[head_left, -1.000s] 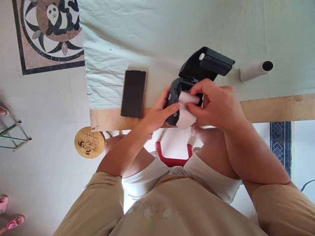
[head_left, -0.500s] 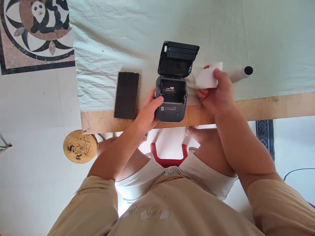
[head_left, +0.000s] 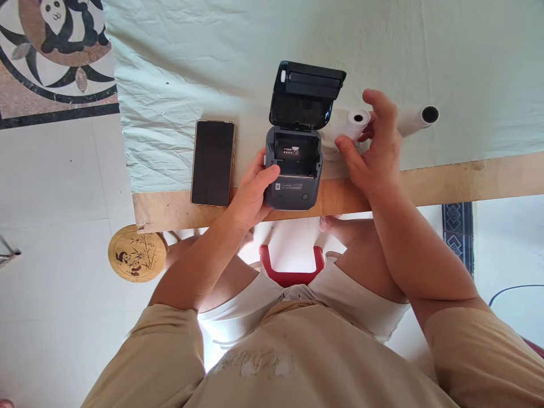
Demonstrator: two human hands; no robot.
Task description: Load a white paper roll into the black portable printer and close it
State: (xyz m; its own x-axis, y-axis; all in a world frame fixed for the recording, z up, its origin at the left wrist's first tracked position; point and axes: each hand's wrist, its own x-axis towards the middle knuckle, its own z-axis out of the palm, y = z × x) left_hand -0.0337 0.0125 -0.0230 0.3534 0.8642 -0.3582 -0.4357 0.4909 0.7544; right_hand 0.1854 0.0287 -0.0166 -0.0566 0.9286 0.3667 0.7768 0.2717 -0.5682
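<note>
My left hand (head_left: 254,190) is closed on the lower left side of a dark grey portable label printer (head_left: 293,191), its thumb over the front edge. The printer's black lid (head_left: 306,93) stands raised, and its paper bay shows with a white printed label inside. To the right of the printer, my right hand (head_left: 380,147) grips a small white paper roll (head_left: 358,124) between the thumb and the bent fingers, with the index finger lifted off. The roll's dark core end faces up. Behind that hand lies another white roll (head_left: 414,120) with a wide dark core, partly hidden.
A dark-screened smartphone (head_left: 213,163) lies left of the printer. Pale green cloth (head_left: 229,56) covers the table behind its bare wooden front edge (head_left: 471,175). Below are a round wooden stool (head_left: 138,253) and a red frame (head_left: 291,277) between my legs.
The small paper roll has been turned so that its core end shows. My right index finger has come off it and stretched upward. The left hand keeps its hold on the printer.
</note>
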